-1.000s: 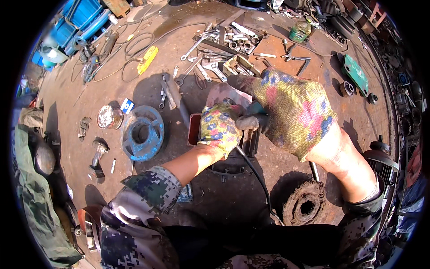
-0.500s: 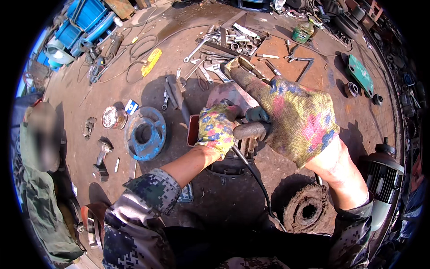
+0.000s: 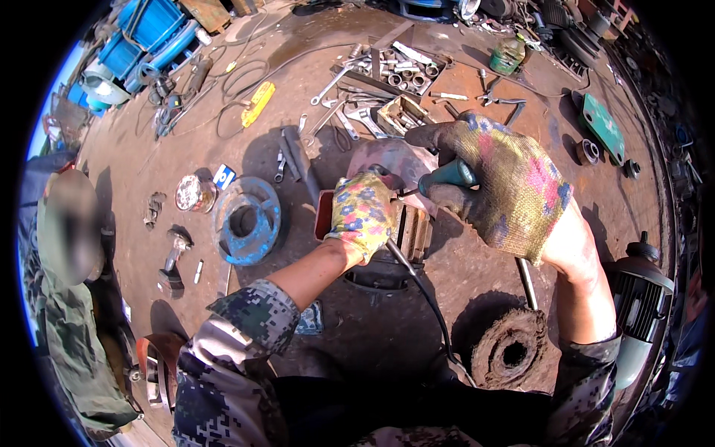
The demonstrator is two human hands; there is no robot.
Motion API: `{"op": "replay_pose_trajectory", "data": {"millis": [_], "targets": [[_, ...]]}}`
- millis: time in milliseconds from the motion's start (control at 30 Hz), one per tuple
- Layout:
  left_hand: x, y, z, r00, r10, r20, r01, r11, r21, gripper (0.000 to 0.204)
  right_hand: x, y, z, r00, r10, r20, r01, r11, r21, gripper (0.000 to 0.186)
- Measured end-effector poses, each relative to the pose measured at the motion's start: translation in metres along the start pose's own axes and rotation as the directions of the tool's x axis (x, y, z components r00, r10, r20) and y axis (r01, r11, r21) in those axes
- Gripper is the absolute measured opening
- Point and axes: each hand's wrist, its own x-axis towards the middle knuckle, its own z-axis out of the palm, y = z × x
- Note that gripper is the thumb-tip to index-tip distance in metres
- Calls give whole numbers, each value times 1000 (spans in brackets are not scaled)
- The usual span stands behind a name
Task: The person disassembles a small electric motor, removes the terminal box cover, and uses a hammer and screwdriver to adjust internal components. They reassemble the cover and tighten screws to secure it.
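Note:
My left hand point(image 3: 363, 212), in a flower-patterned work glove with dark fingertips, is closed at the top of an electric motor point(image 3: 412, 237) with a ribbed housing. What its fingers hold is hidden. Beside it is a box with a red inside point(image 3: 325, 214), and a black cable point(image 3: 426, 294) runs down from below the hand. My right hand point(image 3: 503, 190), gloved alike, grips the teal handle of what looks like a screwdriver point(image 3: 450, 176). A thin dark shaft seems to point from the handle toward my left hand. A pinkish, worn flat surface point(image 3: 391, 160) lies just beyond both hands.
Ahead lie a tray of sockets point(image 3: 406, 68), wrenches point(image 3: 365, 119), a small wooden box point(image 3: 402, 115) and pliers point(image 3: 499, 97). To the left are a blue ring-shaped casting point(image 3: 249, 221) and a cordless drill point(image 3: 175, 261). A ragged roll point(image 3: 510, 349) and another motor point(image 3: 638, 287) stand right.
My right hand has drawn back to the right, and its index finger no longer reaches over the wooden box. More of the teal handle shows. My left hand has barely moved.

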Motion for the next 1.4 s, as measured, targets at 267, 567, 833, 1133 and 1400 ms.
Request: {"op": "replay_pose_trajectory", "data": {"millis": [267, 567, 833, 1133, 1400], "targets": [[21, 7, 4, 997, -55, 57, 59, 995, -85, 27, -30, 24, -21, 982, 38, 185, -80, 972, 221, 52], [8, 5, 9, 996, -55, -65, 49, 995, -88, 25, -21, -18, -18, 984, 21, 178, 54, 912, -406, 55], [15, 7, 15, 996, -85, -13, 84, 994, -74, 22, 1, -22, -20, 965, 44, 257, 21, 970, -243, 34], [13, 8, 1, 993, -115, -19, 106, 959, -262, 21, 9, -31, -20, 954, 101, 284, -67, 990, -126, 50], [12, 5, 15, 997, -42, -63, 30, 984, -178, 23, 15, -35, -14, 944, 256, 207, -228, 962, -149, 75]]}}
